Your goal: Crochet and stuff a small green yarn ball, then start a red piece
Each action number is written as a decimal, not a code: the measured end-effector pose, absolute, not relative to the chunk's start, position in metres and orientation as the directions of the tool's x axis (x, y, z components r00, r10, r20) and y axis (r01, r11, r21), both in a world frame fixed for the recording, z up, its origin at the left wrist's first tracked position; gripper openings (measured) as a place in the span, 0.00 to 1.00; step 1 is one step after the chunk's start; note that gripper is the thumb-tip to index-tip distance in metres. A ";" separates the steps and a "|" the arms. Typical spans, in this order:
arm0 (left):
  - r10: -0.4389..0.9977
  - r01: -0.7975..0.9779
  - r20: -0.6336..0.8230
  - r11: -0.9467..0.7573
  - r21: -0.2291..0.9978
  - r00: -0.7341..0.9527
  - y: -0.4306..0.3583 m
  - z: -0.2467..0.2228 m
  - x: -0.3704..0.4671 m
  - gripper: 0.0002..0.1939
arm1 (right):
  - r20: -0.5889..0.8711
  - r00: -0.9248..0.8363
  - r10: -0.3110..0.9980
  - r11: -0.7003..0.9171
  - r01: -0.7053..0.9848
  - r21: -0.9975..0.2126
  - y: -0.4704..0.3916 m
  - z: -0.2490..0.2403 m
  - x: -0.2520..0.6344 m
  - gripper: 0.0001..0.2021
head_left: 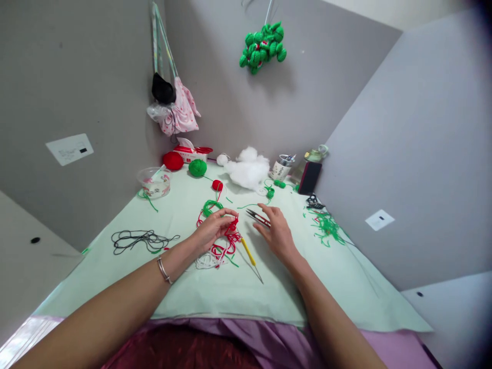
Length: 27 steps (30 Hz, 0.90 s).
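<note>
My left hand (213,229) pinches a small red crochet piece (232,223) between thumb and fingertips, and loose red yarn (226,250) trails below it. My right hand (277,233) is just to the right, thumb and fingers spread around a pair of thread snips (260,219). The blades of the snips point left, toward the red piece; their handle end is hidden by the hand. Between the hands lies a crochet hook (248,252) with a yellow grip. Green yarn (211,207) and white yarn (207,260) lie around the left hand.
Behind are a red yarn ball (217,185), green ball (197,167), white stuffing (249,171), pen tin (282,168) and phone (309,178). A plastic tub (155,183) and black cord (142,241) lie left, green scraps (328,228) right. Green crochet work (263,47) hangs above.
</note>
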<state>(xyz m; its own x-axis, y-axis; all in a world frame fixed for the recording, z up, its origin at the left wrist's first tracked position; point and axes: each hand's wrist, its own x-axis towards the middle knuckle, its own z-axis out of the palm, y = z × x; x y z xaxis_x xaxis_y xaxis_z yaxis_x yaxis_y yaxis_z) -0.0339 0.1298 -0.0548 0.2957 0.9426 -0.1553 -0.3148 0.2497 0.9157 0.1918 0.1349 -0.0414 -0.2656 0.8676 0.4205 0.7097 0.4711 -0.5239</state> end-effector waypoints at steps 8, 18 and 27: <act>0.925 -0.325 -0.156 0.274 0.905 0.346 0.127 -0.054 -0.033 0.17 | 0.517 -0.719 0.464 0.855 0.517 -0.049 0.107 -0.040 0.174 0.18; 0.910 -0.455 -0.130 0.315 0.833 0.393 0.110 -0.033 -0.029 0.09 | 0.674 -0.506 0.539 0.825 0.480 -0.300 0.085 -0.017 0.163 0.08; 0.887 -0.529 -0.119 0.368 0.765 0.446 0.058 -0.006 -0.018 0.15 | 0.622 -0.120 0.774 0.627 0.287 -0.725 0.044 0.010 0.163 0.08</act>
<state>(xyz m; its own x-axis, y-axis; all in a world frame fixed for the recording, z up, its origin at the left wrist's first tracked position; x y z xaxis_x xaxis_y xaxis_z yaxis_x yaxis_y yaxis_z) -0.0180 0.0579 -0.0060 0.4460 0.8871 -0.1190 -0.5286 0.3683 0.7648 0.1631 0.0440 0.0102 -0.1200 0.7739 0.6219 0.2867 0.6267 -0.7246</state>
